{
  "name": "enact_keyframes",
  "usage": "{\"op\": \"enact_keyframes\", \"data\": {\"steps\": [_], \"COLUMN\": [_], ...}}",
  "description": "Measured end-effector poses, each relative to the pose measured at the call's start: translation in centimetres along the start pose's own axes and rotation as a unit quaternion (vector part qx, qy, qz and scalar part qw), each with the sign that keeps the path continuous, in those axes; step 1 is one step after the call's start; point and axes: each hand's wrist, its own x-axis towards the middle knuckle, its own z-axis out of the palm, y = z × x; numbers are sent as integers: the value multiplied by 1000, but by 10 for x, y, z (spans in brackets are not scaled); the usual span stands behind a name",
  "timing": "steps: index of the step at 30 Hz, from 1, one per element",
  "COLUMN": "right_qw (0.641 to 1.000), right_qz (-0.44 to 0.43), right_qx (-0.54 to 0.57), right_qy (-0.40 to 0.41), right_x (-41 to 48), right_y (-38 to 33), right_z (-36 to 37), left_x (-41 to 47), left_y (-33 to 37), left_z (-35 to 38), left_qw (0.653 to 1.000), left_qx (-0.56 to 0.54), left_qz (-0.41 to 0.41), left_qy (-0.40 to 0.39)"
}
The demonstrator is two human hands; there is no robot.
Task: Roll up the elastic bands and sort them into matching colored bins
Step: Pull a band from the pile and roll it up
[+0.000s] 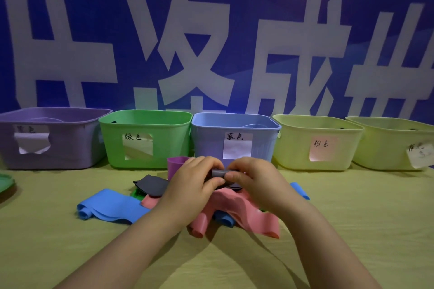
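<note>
My left hand (195, 180) and my right hand (253, 180) meet above a heap of elastic bands and together pinch a rolled grey band (218, 173) between fingers and thumbs. Under them lie pink bands (234, 213), a flat grey band (150, 186), a blue band (110, 209) to the left, another blue band (300, 190) at the right and a purple band (176, 164) behind. Five bins stand in a row at the back: purple (51, 141), green (143, 138), blue (234, 136), yellow-green with a pink label (314, 143), and yellow-green with a white label (394, 143).
A yellow-green cloth (352, 230) covers the table. A green lid edge (5, 183) shows at the far left. A blue banner with large white characters (211, 42) hangs right behind the bins. A bit of green band (137, 193) peeks from under the flat grey one.
</note>
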Motion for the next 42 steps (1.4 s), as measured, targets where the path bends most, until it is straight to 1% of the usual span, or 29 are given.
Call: {"op": "enact_keyframes", "data": {"steps": [4, 6, 9, 12, 14, 18, 21, 23, 25, 27, 30, 32, 36, 39, 42], "right_qw": [1000, 999, 996, 994, 994, 997, 998, 997, 994, 991, 988, 988, 990, 992, 994], "right_qz": [-27, -40, -33, -41, -50, -58, -54, -60, -55, -46, -62, -70, -78, -76, -62], "right_qx": [-6, 2, 37, 28, 25, 6, -3, 19, 73, 107, 79, 63, 35, 38, 50], "right_qy": [6, 28, 75, 100, 91, 46, 33, 37, 53, 67, 114, 123, 115, 97, 76], "right_x": [1, 2, 1, 1, 0, -1, 0, 0, 0, -2, 0, 0, 1, 1, 1], "right_y": [-1, -2, -6, -6, -6, -6, -7, -8, -10, -12, -9, -10, -8, -7, -7], "right_z": [1, 3, 6, 9, 8, 5, 5, 7, 10, 13, 14, 14, 11, 8, 8], "left_x": [2, 2, 4, 4, 3, 2, 3, 3, 3, 3, 3, 2, 1, -2, -2], "left_y": [-3, -5, -5, -4, -2, 2, 4, 3, 2, 1, 1, 2, 3, 7, 9], "left_z": [-2, -3, -5, -5, -5, -7, -10, -12, -12, -12, -9, -8, -9, -9, -12], "left_qw": [998, 997, 996, 996, 997, 995, 988, 986, 985, 981, 979, 980, 984, 984, 987], "left_qx": [17, 20, 22, 25, 6, -79, -132, -130, -118, -131, -148, -144, -128, -126, -98], "left_qz": [20, 16, -7, -1, -1, 1, -23, -41, -58, -78, -85, -83, -72, -58, -50], "left_qy": [48, 67, 82, 84, 82, 68, 76, 91, 108, 117, 109, 106, 98, 108, 117]}}
